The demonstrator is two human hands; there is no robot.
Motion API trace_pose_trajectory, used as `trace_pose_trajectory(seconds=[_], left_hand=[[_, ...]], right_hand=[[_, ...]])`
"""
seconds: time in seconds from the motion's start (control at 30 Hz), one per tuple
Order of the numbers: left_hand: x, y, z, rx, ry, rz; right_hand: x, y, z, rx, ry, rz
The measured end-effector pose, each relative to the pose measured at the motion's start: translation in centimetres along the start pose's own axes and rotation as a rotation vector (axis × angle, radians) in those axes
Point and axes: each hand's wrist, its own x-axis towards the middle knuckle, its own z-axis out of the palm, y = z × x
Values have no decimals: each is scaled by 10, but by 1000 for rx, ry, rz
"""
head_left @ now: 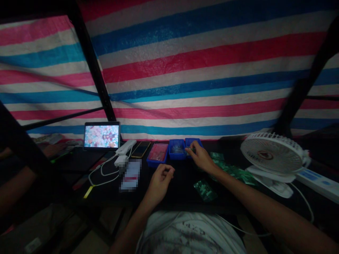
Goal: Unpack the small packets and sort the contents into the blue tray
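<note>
My left hand point(160, 181) is over the dark table in front of the blue bins, its thumb and fingers pinched together; what they hold, if anything, is too small to name. My right hand point(199, 155) reaches to the right-hand blue bin point(198, 141), fingertips closed at its near edge, and partly hides it. A middle blue bin point(177, 157) holds small clear pieces. In the left blue bin point(156, 163) lies pink material point(158, 152). Shiny green packets point(235, 173) are spread under and beside my right forearm, and one green packet point(205, 190) lies nearer to me.
A white fan point(274, 153) stands at the right beside a long white box point(317, 185). At the left are a lit tablet point(102, 136), a phone point(141, 149), a white power strip point(126, 147) with cables and a blurred paper point(131, 175). Another person's arm point(19, 188) shows far left.
</note>
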Motion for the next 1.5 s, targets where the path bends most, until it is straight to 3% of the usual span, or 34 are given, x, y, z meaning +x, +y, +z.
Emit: trace_pose_trajectory(seconds=[0.47, 1.07, 1.27, 1.37, 1.5], left_hand=[[-1, -1, -1, 17, -3, -9], [-1, 1, -1, 6, -12, -25], [-2, 5, 0, 2, -20, -51], [-3, 6, 0, -19, -30, -53], [-2, 5, 1, -81, -19, -56]], right_hand=[[7, 5, -2, 172, -38, -86], [7, -2, 1, 334, -77, -45], [6, -9, 0, 363, -86, -160], [4, -13, -2, 375, -137, -160], [-2, -19, 1, 523, -327, -69]])
